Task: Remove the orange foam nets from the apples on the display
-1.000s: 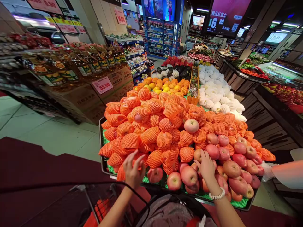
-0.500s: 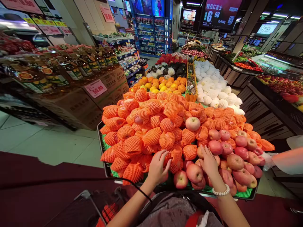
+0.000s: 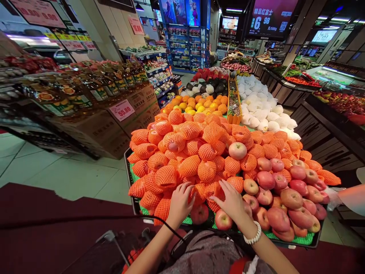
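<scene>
My left hand [image 3: 180,202] is at the front of a pile of apples in orange foam nets [image 3: 189,166], its fingers curved and its thumb apart. A bare red apple [image 3: 199,214] lies just right of it, partly below the nets. My right hand [image 3: 229,201], with a white coiled band on the wrist, reaches over the front middle of the pile, thumb and fingers spread. Below its thumb sits another bare apple [image 3: 222,220]. More bare red apples [image 3: 278,219] lie heaped to its right. Whether the fingertips touch the nets is hard to tell.
A black-rimmed tray [image 3: 131,186] lined with green mesh holds the pile. Behind stand netted oranges [image 3: 221,99] and white-wrapped fruit [image 3: 261,110]. Oil bottles [image 3: 98,89] on cartons are at left. A dark cable [image 3: 85,218] crosses in front of a cart [image 3: 108,243].
My right hand has moved left, off the bare apples to the netted ones, nearer my left hand. My left hand has shifted slightly left over the pile. The view has shifted a little.
</scene>
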{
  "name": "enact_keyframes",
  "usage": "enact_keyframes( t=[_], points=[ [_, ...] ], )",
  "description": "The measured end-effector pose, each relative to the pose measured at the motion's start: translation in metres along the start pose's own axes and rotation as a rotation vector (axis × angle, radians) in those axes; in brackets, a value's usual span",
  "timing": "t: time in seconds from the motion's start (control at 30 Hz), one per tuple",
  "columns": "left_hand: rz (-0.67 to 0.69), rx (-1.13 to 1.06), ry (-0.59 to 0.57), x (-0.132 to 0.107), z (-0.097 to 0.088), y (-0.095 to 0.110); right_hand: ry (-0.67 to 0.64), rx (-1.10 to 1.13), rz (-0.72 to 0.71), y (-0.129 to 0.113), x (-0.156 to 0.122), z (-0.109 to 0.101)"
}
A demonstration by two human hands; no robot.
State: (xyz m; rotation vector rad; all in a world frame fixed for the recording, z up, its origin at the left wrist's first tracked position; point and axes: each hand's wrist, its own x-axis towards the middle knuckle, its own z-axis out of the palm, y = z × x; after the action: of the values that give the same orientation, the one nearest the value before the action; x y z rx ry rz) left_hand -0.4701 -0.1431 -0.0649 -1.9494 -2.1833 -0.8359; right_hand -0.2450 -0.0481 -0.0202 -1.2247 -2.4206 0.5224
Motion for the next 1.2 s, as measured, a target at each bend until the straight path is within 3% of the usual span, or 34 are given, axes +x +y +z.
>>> enact_keyframes(
  t=[0.17, 0.27, 0.4, 0.57, 0.7, 0.77, 0.83, 0.93, 1.07, 1.2],
  points=[
    [0.074, -0.227, 0.056, 0.002, 0.013, 0.029, -0.013, 0.017, 0.054, -0.001, 0.014, 0.005],
    [0.053, -0.304, 0.03, 0.003, 0.018, 0.047, -0.016, 0.108, 0.097, 0.007, 0.012, -0.004],
    [-0.005, -0.366, -0.044, 0.004, 0.025, 0.058, -0.093, 0.259, 0.011, 0.01, -0.006, -0.017],
    [0.044, -0.359, -0.163, -0.002, 0.039, 0.057, -0.24, 0.289, -0.12, 0.0, -0.033, -0.022],
    [0.053, -0.348, -0.195, -0.01, 0.049, 0.052, -0.409, 0.356, -0.194, -0.006, -0.036, -0.025],
    [0.031, -0.354, -0.198, -0.014, 0.052, 0.047, -0.373, 0.386, -0.135, -0.007, -0.026, -0.029],
    [0.024, -0.366, -0.179, -0.017, 0.055, 0.043, -0.212, 0.376, -0.035, -0.006, -0.011, -0.031],
    [0.123, -0.385, -0.119, -0.02, 0.056, 0.039, -0.06, 0.274, 0.017, 0.0, 0.013, -0.025],
    [0.336, -0.378, -0.105, -0.021, 0.051, 0.04, -0.21, 0.074, 0.078, 0.011, 0.027, -0.001],
    [0.415, -0.365, -0.096, -0.025, 0.043, 0.035, -0.258, 0.041, 0.086, 0.018, 0.027, 0.007]
  ],
)
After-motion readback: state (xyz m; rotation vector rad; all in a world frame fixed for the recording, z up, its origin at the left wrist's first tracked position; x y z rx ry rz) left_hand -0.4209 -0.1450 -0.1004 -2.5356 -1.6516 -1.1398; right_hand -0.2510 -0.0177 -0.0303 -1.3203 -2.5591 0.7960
